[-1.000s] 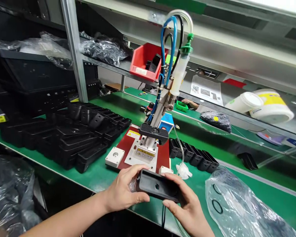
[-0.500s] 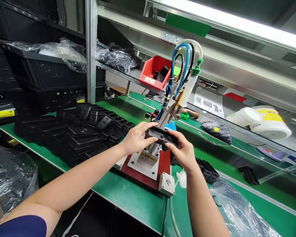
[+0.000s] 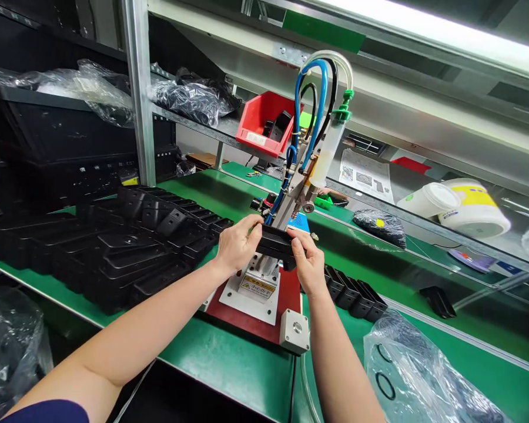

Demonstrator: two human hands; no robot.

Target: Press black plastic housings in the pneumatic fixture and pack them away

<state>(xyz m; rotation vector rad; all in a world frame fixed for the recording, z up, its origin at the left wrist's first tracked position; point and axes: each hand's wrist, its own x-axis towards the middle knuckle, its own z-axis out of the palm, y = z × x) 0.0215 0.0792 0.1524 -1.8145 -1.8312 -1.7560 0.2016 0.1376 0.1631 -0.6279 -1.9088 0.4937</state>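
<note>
A black plastic part is held level between both hands, in front of the upright arm of a bench machine. My left hand pinches its left end, and my right hand grips its right end with thumb and fingers. Below the part, the machine's metal base plate sits on a dark red board. A syringe with blue, black and clear hoses stands tilted above the hands. The surface of the machine directly behind the part is hidden.
Many black parts lie on the green bench at left, and several more stand at right. A button box is at the board's front corner. A plastic bag with black rings lies at right. A red bin rests on the shelf.
The black part has been tilted, so its holed face no longer shows and a long smooth side does. Both hands have shifted their grip on its ends. The camera view has moved slightly.
</note>
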